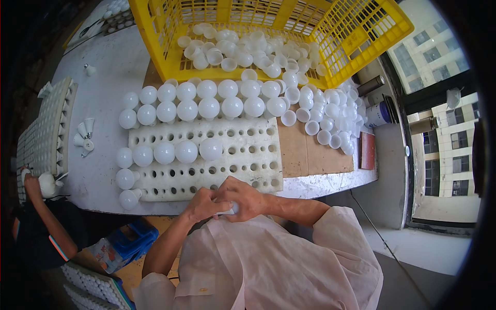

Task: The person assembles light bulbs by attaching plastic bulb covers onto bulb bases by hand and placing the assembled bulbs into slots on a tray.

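Note:
Close to my chest, at the near edge of the table, my left hand [202, 205] and my right hand [244, 198] are closed together round a white light bulb [231, 208]. Fingers hide most of the bulb, so its ends cannot be made out. Just beyond my hands lies a white foam tray [206, 170] with rows of holes. Round white bulbs [186, 152] stand in two full rows at its far side, in a shorter row across its middle and down its left edge. Many of its nearer holes hold nothing.
Loose white bulb covers [324, 121] are heaped on brown cardboard [315, 155] at the right. More fill a yellow plastic crate [170, 51] behind the tray. A few bulb bases [85, 137] lie at the left. Beyond them, a co-worker's hand [32, 185] is beside another tray [49, 124].

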`<action>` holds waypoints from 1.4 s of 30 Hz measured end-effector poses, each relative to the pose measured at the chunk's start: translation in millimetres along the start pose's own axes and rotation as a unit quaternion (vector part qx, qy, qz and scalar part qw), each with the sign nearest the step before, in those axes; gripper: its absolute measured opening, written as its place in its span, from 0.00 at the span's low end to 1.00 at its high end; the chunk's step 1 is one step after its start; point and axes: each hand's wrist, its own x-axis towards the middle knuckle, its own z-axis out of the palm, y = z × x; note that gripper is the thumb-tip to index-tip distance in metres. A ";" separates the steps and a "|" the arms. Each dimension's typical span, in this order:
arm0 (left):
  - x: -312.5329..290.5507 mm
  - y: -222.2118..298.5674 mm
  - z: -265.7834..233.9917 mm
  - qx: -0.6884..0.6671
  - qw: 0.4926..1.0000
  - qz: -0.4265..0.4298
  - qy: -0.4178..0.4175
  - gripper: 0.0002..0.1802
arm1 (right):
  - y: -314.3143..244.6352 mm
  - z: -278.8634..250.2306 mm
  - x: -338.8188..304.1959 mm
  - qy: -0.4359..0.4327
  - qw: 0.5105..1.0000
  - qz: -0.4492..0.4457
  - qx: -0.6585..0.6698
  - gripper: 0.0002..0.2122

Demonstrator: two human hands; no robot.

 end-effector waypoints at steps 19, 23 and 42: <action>-3.7 -0.3 -5.7 0.135 0.990 0.015 0.028 0.27 | 0.1 3.1 4.7 0.001 1.000 0.005 -0.015 0.21; -1.3 -5.5 -2.6 0.083 0.996 0.015 0.018 0.23 | 1.4 3.3 4.1 0.005 1.000 0.013 0.008 0.21; -69.4 -21.7 -112.5 -0.074 0.941 0.191 0.270 0.14 | 58.4 -37.6 13.1 0.249 0.917 0.186 -0.250 0.34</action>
